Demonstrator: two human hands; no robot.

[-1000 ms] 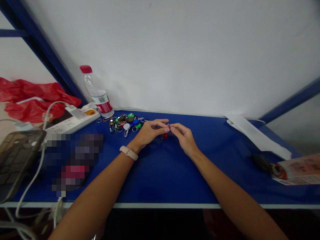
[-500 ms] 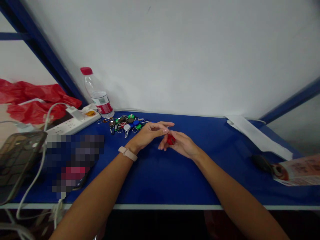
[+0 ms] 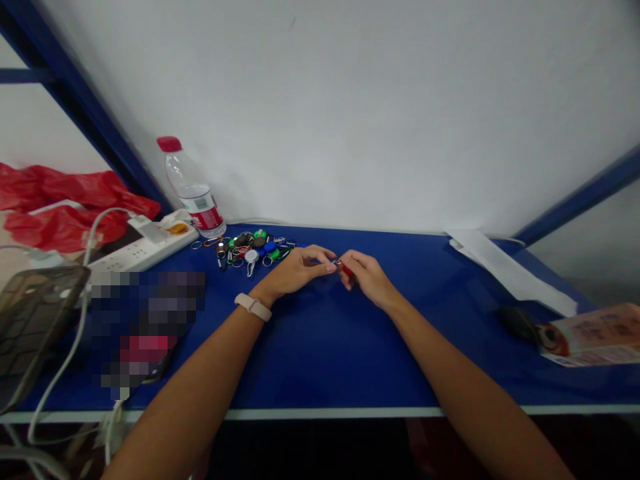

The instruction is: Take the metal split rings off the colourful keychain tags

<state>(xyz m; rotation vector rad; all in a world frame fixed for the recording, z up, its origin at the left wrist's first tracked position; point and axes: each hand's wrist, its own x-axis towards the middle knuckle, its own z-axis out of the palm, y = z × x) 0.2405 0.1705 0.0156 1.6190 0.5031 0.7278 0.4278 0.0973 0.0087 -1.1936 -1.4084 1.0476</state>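
Note:
Above the middle of the blue desk (image 3: 320,360), my two hands meet over a small red key reel (image 3: 347,270). My right hand (image 3: 367,277) wraps its fingers round the reel and hides most of it. Thumb and forefinger of my left hand (image 3: 300,270) pinch a small metal end of the same reel, too small to make out in full. Left of the hands lies a pile of key reels (image 3: 251,256) in green, blue, silver and black, with metal rings and clips.
A water bottle (image 3: 200,200) stands behind the pile, beside a white power strip (image 3: 135,255) with plugs and cables. A phone (image 3: 160,363), partly pixelated, lies at left. On the right are a folded white paper (image 3: 510,273), a black mouse (image 3: 517,323) and a printed packet (image 3: 595,337).
My right hand has turned and closed round the red reel, so less of it shows. My left fingers have drawn in to a pinch at its metal end.

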